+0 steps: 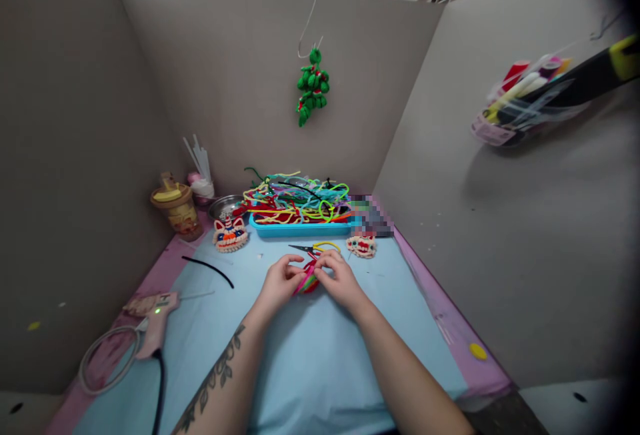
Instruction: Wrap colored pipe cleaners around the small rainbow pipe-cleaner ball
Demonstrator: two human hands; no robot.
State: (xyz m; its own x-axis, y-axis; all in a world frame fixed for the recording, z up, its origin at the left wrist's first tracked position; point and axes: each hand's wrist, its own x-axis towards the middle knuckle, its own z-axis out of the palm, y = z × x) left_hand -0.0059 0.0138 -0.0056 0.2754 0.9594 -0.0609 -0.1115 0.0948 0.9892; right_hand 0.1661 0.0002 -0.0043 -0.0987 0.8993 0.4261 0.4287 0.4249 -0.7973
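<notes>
From afar, I judge this shaping: left hand [281,280] and right hand [341,280] each pinch narrowly on the pink-and-green pipe-cleaner piece [309,282] (scissors [305,248] just beyond); next wants steady grip.

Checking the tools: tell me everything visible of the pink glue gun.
The glue gun is pink, apparently plastic, with a green light lit. It lies at the table's left, handle toward the camera. A pale stick protrudes rightward; a black cord leaves the handle's base. A pale cable loop lies close. Neither the left hand nor the right hand touches it.
</notes>
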